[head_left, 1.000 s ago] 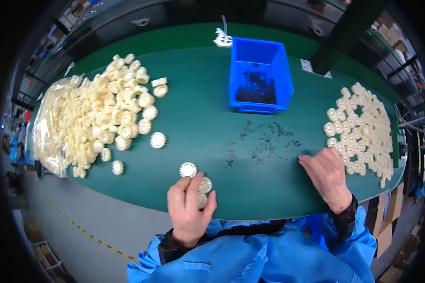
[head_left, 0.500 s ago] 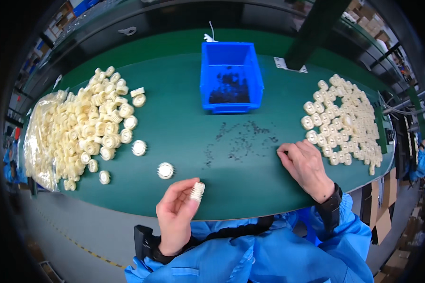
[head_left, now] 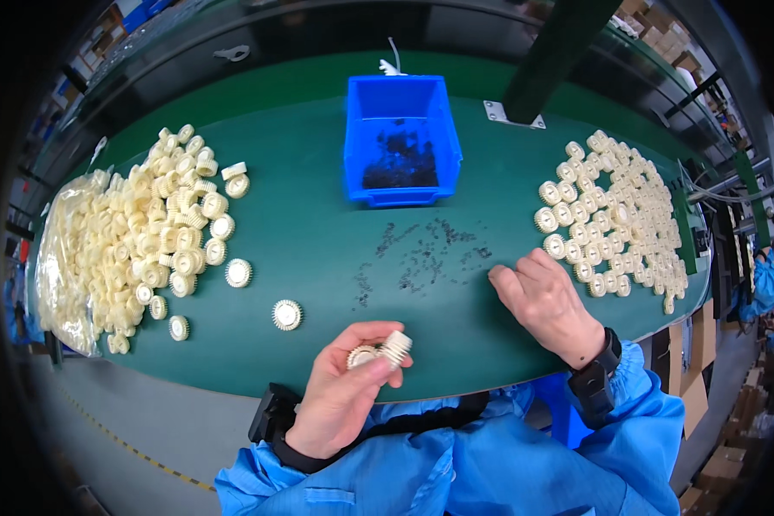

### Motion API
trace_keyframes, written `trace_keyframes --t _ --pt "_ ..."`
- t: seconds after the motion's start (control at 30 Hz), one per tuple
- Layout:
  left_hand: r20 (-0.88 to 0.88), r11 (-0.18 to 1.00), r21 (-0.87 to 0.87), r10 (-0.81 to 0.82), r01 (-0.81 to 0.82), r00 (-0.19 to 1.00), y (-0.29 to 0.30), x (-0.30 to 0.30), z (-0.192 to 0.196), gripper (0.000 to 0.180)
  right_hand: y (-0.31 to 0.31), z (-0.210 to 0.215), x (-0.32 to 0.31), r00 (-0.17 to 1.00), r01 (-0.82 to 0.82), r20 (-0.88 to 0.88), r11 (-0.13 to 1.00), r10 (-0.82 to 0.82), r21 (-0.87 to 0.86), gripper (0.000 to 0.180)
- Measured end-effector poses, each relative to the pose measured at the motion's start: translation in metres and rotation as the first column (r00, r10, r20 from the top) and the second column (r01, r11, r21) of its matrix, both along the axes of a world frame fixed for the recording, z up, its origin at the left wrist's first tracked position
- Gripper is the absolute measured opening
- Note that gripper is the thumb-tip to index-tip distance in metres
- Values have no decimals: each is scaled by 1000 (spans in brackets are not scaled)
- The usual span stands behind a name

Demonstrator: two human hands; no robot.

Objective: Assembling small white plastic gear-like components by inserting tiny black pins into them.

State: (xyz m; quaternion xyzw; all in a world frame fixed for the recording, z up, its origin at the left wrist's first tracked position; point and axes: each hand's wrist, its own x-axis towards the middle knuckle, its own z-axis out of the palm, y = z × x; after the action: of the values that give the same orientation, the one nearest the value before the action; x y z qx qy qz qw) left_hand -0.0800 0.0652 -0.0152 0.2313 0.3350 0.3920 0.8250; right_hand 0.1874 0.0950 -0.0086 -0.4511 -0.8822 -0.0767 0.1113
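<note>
My left hand [head_left: 340, 391] is lifted over the near edge of the green table [head_left: 318, 224] and holds two cream plastic gear wheels [head_left: 385, 351] between thumb and fingers. My right hand [head_left: 546, 303] rests palm down on the table, fingertips at the right end of a scatter of small dark parts [head_left: 426, 254]. Whether it pinches one of them I cannot tell. One loose cream gear [head_left: 287, 315] lies just left of my left hand.
A large heap of cream gears [head_left: 159, 232] lies at the left, partly on a clear plastic bag [head_left: 60, 267]. Several gears laid flat [head_left: 615, 215] cover the right side. A blue bin [head_left: 400, 138] with dark parts stands at the back centre.
My left hand has lifted off the table with the gears and turned them edge up. One gear stays on the table. My right hand has slid left toward the dark parts.
</note>
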Motion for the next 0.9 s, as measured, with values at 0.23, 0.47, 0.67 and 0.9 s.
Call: trace_keyframes --t 0.23,0.47,0.67,0.9 --pt "-274 944 315 -11 101 962 -1 15 0 50 -20 6 -22 810 33 -546 946 -215 -324 10" --pt "-306 899 403 -41 169 951 -2 18 -5 44 -38 10 -55 640 -198 -722 852 -263 -485 8" --pt "-254 918 369 -51 145 966 -2 18 -5 46 -40 10 -58 600 -227 -727 800 -335 -556 9" --pt "-266 939 319 -46 133 963 -2 17 -3 50 -43 9 -58 557 -253 -709 724 -433 -641 10"
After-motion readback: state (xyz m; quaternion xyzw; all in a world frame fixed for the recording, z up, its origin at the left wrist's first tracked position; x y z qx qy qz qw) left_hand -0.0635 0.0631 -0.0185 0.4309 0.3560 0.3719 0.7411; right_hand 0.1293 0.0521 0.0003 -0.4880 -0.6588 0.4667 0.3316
